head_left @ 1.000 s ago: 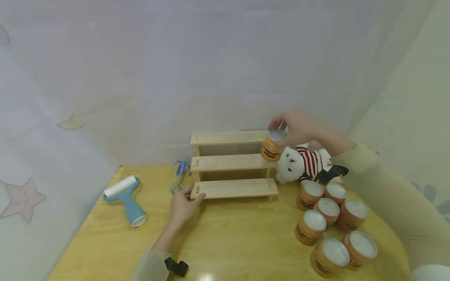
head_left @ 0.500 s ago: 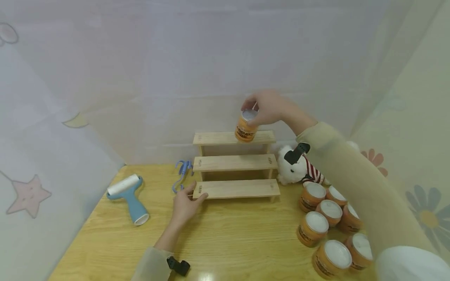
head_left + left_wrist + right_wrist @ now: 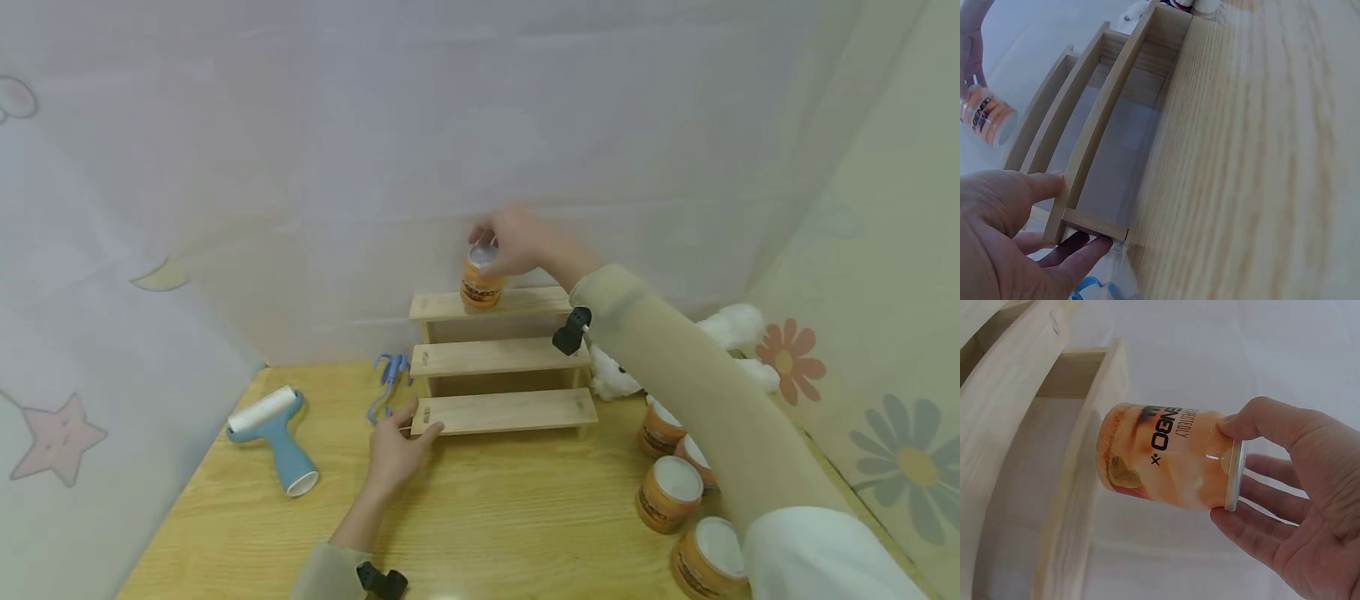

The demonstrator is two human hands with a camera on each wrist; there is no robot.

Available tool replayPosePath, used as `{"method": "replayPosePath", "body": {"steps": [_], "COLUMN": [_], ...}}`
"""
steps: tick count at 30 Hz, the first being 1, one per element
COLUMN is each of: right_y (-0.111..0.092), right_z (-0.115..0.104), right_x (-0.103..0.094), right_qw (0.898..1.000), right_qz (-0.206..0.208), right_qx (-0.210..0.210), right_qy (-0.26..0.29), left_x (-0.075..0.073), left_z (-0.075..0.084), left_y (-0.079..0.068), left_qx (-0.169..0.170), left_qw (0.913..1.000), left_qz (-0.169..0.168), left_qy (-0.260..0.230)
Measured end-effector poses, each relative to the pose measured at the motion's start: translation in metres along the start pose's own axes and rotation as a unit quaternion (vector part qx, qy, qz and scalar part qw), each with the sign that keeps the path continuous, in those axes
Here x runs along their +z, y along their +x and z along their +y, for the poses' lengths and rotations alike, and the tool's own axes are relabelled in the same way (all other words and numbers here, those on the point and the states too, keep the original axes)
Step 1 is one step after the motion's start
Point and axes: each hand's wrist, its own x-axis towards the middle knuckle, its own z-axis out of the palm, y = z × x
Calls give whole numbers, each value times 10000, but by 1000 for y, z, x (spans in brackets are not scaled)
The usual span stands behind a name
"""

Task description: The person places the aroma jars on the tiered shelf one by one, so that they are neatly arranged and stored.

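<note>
A three-step wooden shelf [image 3: 510,412] stands against the back wall in the head view. My left hand [image 3: 393,454] grips the left end of its lowest step, the thumb on the board and fingers around the side, as the left wrist view [image 3: 1010,231] also has it. Over the left part of the top step, my right hand [image 3: 517,243] holds an orange can [image 3: 482,285] upright. In the right wrist view, thumb and fingers pinch the can [image 3: 1172,456] around its pale-lidded end. Its base is close to the top board; I cannot tell whether they touch.
Several orange cans [image 3: 670,495] stand at the right of the table [image 3: 510,525], partly hidden by my right sleeve. A white plush toy [image 3: 613,377] lies beside the shelf. On the left are a blue-handled lint roller [image 3: 279,442] and a blue hook-like item [image 3: 390,379].
My right hand has carried the can leftward, from the shelf's right end up and over to the left part of the top step. The left hand keeps its grip on the shelf.
</note>
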Motion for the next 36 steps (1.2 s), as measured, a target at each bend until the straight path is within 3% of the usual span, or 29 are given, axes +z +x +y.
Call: {"method": "replayPosePath", "body": {"steps": [3, 13, 23, 30, 36], "right_y": [7, 21, 19, 11, -3], "right_z": [-1, -7, -7, -8, -2], "right_x": [9, 28, 48, 48, 35], "right_qw": [9998, 9964, 9917, 9893, 9882], "right_qz": [167, 820, 1246, 1411, 1445], "right_qx": [15, -143, -315, -373, -295], "right_qy": [142, -188, 76, 43, 407], "left_x": [1, 2, 4, 2, -1], "left_z": [-1, 4, 5, 11, 12], "left_y": [1, 5, -1, -3, -2], "left_qx": [25, 56, 23, 102, 3], "left_qw": [10000, 9999, 10000, 9998, 10000], "left_qz": [21, 142, 67, 66, 52], "left_qy": [10, 80, -9, -130, -46]}}
